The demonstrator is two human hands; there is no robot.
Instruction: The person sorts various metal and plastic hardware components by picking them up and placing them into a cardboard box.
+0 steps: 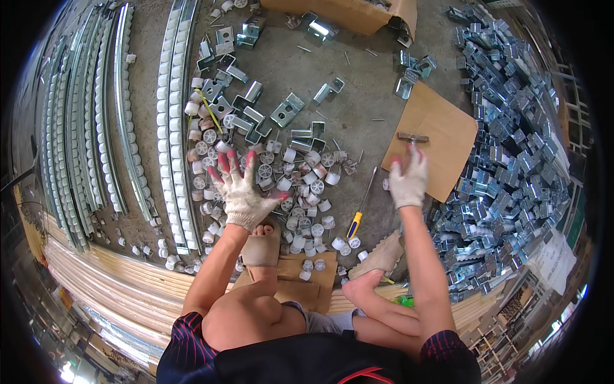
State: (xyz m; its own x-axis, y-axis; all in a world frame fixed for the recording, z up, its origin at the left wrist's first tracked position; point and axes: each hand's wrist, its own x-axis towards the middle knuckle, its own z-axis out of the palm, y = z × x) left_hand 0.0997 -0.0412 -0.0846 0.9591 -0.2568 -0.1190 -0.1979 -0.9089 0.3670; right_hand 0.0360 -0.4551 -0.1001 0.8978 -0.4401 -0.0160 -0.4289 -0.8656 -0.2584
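Observation:
My left hand [242, 195], in a pale knitted glove with reddish fingertips, is open with its fingers spread above a heap of small white wheels [265, 171]. Nothing shows in its grasp. Over on the right, my gloved right hand [409, 180] reaches to a small hammer [413, 137] with a metal head. Its fingers stretch toward the head and its thumb stands apart; most of the handle is hidden by the hand. The hammer head is over a brown cardboard sheet [435, 137]. Between my hands lies a screwdriver [355, 224] with a yellow handle.
Bent metal brackets [287, 110] lie beyond the wheels, with thin pins [322, 116] scattered about. A large pile of brackets [499, 147] spreads along the right. Long rails lined with white wheels [171, 121] run at left. An open cardboard box [339, 14] stands at the far edge.

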